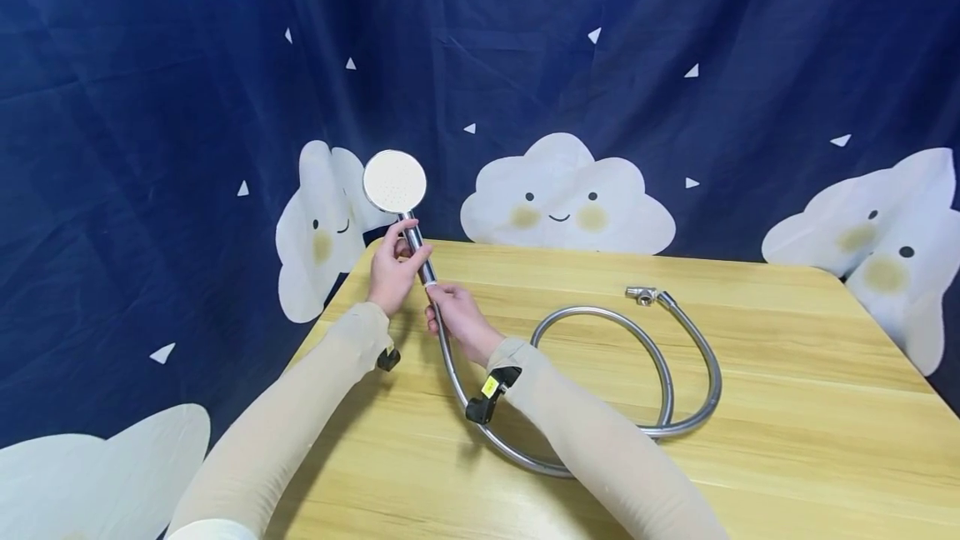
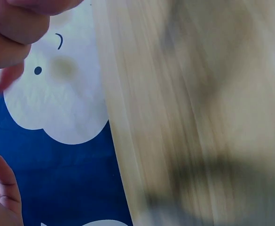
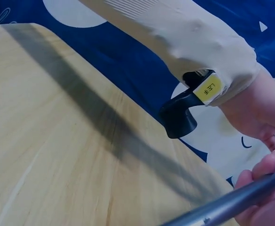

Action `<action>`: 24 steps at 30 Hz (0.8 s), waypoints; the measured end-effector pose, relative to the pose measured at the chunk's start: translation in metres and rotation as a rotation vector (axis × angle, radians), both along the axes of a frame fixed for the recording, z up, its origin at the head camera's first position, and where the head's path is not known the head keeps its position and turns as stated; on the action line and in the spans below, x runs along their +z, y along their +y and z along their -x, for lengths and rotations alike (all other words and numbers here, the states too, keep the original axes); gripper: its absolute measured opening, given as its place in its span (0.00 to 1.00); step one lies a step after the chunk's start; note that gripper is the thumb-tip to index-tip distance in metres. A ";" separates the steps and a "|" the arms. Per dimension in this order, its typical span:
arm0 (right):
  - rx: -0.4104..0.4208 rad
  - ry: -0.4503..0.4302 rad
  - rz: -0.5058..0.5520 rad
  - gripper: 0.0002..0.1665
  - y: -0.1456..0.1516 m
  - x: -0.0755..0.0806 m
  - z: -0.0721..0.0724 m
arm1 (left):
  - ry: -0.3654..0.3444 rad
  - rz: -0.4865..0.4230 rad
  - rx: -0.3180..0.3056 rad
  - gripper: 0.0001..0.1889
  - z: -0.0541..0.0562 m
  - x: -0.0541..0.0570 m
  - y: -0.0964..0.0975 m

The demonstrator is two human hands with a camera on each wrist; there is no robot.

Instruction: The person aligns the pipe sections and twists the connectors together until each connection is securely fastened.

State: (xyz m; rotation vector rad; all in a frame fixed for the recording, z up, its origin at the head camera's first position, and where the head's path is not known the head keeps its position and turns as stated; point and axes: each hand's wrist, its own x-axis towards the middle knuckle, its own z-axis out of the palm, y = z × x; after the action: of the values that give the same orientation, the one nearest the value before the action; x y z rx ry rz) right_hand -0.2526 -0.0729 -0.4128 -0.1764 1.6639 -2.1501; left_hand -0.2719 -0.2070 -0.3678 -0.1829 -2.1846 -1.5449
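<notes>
A round hand shower head [image 1: 394, 182] with a pale face and chrome handle is tilted up above the table's far left corner. My left hand [image 1: 392, 273] holds its handle between thumb and fingers. Just below, my right hand [image 1: 463, 319] grips the grey metal hose [image 1: 453, 369] where it meets the handle's lower end. In the right wrist view, my right fingers [image 3: 264, 207] curl round the hose. Parts of the hands show at the left edge of the left wrist view, but the shower head is out of sight there.
The hose loops over the wooden table [image 1: 795, 373] to a small metal valve fitting [image 1: 642, 295] at its far end. A dark blue curtain [image 1: 525, 40] with clouds hangs behind the table and on its left. A black camera [image 1: 483, 402] sits on the right wrist.
</notes>
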 end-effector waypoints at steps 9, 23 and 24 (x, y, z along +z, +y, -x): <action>-0.087 0.075 0.005 0.13 -0.001 -0.004 -0.005 | -0.001 0.020 -0.014 0.24 -0.005 0.008 0.005; 0.002 -0.017 0.033 0.10 0.000 -0.002 -0.003 | 0.027 0.004 0.008 0.24 0.024 -0.023 -0.011; -0.007 -0.010 0.038 0.11 0.000 -0.003 -0.004 | 0.023 0.006 0.007 0.24 0.024 -0.023 -0.011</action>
State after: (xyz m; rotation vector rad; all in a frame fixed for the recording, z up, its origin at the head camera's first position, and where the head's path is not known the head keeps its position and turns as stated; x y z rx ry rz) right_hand -0.2491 -0.0729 -0.4153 -0.1709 1.6208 -2.1849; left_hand -0.2961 -0.2180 -0.3911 -0.1935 -2.1697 -1.5248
